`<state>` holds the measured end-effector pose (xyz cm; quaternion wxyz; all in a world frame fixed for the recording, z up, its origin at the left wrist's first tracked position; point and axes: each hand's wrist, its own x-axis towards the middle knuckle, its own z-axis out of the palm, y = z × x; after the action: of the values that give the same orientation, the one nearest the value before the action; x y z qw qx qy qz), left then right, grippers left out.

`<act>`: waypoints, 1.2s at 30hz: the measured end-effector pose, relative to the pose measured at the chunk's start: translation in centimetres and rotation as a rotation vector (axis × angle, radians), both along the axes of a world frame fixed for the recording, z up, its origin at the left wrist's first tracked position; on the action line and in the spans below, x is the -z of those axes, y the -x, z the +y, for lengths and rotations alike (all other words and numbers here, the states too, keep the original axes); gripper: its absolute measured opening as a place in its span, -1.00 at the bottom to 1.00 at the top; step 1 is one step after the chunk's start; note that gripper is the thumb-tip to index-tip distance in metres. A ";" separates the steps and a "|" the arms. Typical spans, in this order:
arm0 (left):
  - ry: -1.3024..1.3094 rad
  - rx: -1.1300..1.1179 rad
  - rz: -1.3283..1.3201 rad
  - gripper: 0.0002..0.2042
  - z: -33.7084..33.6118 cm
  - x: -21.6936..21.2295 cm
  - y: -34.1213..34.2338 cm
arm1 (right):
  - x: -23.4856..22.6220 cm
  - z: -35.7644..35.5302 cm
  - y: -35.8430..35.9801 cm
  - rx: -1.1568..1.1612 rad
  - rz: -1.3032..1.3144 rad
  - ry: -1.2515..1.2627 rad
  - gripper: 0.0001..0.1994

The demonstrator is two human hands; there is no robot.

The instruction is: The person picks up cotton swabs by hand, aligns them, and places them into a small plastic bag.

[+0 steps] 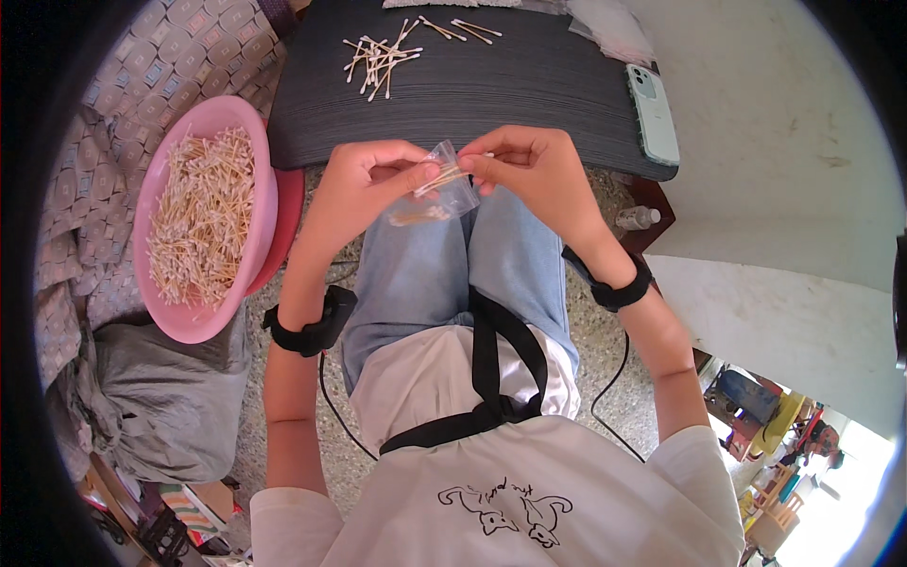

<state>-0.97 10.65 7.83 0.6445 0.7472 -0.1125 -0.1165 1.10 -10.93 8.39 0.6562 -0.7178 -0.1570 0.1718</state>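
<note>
Two hands meet above your knees: your left hand (364, 180) pinches the rim of a small clear plastic bag (436, 194), thumb and forefinger shut on its mouth, while your right hand (534, 165) holds a few cotton swabs (444, 177) between its fingertips, their ends already inside the bag's opening. More swabs lie at the bottom of the bag, which hangs just over your jeans.

Ahead of your hands stands the dark tabletop (529, 85), its near edge just behind your knuckles. On it, well apart from the bag, lies a loose heap of swabs (381, 59), with a few strays beside it toward the far edge. A pale green phone (652, 113) rests on the tabletop's right side, and a clear plastic packet (612, 28) sits at the far right corner.

To your left, a pink basin (203, 217) heaped with swabs sits on a patterned cloth, with a grey sack (161, 397) just below it. A small bottle (635, 218) lies on the floor near your right wrist. Both wrists wear black bands.
</note>
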 end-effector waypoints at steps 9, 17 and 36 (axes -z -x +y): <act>-0.036 -0.013 -0.017 -0.80 -0.1 0.4 0.1 | -0.1 0.6 0.8 -0.008 -0.010 0.082 -0.86; -0.004 0.000 0.002 -0.80 -0.5 1.0 0.1 | 0.3 1.3 1.4 0.027 -0.161 0.130 -0.88; -0.179 0.005 0.007 -0.82 -0.3 1.5 0.4 | 0.7 0.0 1.9 0.003 -0.043 0.026 -0.85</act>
<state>-1.42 10.37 6.28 0.5751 0.8013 -0.1012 -0.1301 -0.83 -10.89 7.67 0.6433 -0.7302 -0.1679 0.1572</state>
